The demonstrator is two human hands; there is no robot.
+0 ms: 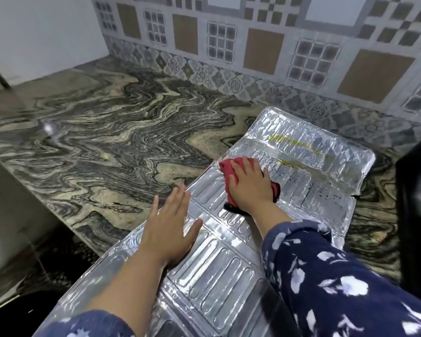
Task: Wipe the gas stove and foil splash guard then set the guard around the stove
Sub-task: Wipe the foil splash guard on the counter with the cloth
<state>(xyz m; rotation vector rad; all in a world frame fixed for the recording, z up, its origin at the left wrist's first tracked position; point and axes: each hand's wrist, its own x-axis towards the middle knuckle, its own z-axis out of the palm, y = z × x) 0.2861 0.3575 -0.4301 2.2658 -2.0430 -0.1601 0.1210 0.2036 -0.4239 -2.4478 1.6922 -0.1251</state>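
Note:
The foil splash guard (301, 152) lies flat along the marble counter, its silver ribbed panels running from the near edge toward the tiled wall. Yellow streaks and dark specks mark its far panel. My right hand (248, 183) presses a red cloth (226, 166) down on the guard's middle panel, palm flat over the cloth. My left hand (173, 222) rests flat on the guard's left edge, fingers spread, holding nothing. A black shape at the right edge may be the gas stove (416, 190); only part of it shows.
The marble counter (112, 122) stretches left and back to the patterned tile wall (253, 45). A white wall closes the far left corner. The counter's front edge drops away at the lower left.

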